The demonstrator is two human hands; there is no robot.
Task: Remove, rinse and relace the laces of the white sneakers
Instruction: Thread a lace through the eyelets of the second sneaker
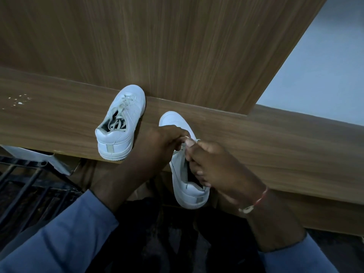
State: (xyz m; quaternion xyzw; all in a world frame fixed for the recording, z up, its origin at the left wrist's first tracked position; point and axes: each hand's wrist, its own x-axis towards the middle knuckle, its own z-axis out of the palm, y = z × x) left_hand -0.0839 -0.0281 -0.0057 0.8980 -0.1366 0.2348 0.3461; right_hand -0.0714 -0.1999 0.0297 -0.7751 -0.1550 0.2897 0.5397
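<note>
Visibly, the right hand (pixel 216 168) grips a sneaker (pixel 190 196) overhanging the ledge (pixel 275 150).

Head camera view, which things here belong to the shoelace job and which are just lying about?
Job: far sneaker with grey laces; near sneaker, held at its lacing by left hand and right hand.
Lying about: white crumbs on the wooden ledge; black metal rack.
</note>
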